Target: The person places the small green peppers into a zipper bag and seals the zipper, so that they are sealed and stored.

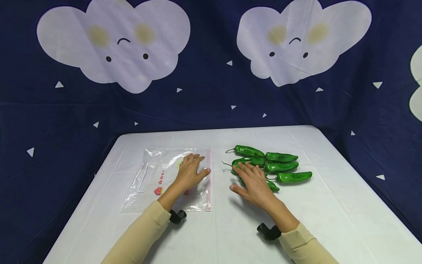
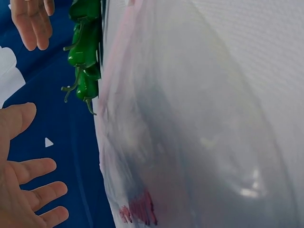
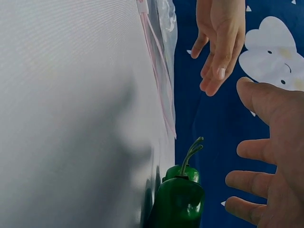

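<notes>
A clear plastic zip bag [image 1: 148, 200] with a pink edge and strawberry prints lies flat at the left of the table. Above it my left hand [image 1: 189, 174] is spread, thumb pointing toward the pink zip edge. On the right, several green peppers [image 1: 293, 178] lie in a cluster, stems mostly toward the left. My right hand [image 1: 255, 187] hovers over the nearer left peppers with its fingers spread, hiding part of them. Both wrist views show the fingers apart with nothing in them; the left wrist view has the bag [image 2: 190, 118] close below the hand.
A white cloth covers the table [image 1: 224, 234]. Behind it hangs a dark blue backdrop [image 1: 211, 99] with clouds and small white triangles. A black wrist camera [image 1: 268, 231] is strapped under the right wrist, another [image 1: 178, 217] under the left.
</notes>
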A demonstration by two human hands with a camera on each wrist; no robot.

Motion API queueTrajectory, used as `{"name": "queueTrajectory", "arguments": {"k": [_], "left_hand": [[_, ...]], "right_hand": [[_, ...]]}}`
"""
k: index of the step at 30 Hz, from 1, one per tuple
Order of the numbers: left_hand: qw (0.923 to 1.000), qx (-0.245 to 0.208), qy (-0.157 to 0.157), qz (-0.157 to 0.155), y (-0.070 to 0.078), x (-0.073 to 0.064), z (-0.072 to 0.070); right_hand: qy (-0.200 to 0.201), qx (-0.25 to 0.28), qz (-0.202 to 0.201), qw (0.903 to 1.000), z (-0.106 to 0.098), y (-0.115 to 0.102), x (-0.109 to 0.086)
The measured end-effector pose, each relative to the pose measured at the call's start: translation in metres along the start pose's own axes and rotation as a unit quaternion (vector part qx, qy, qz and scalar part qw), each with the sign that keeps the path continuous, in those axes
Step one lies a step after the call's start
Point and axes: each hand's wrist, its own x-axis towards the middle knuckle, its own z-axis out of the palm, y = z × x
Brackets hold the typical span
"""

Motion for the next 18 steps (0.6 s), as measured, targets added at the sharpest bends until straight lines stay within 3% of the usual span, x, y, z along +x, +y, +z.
{"name": "queueTrajectory", "arguments": {"k": [18], "left_hand": [[0.9987,0.034,-0.021,-0.031,-0.005,0.011,0.015]], "right_hand": [[-0.009,0.016,-0.006,0.9998,0.004,-0.004,0.003]]}}
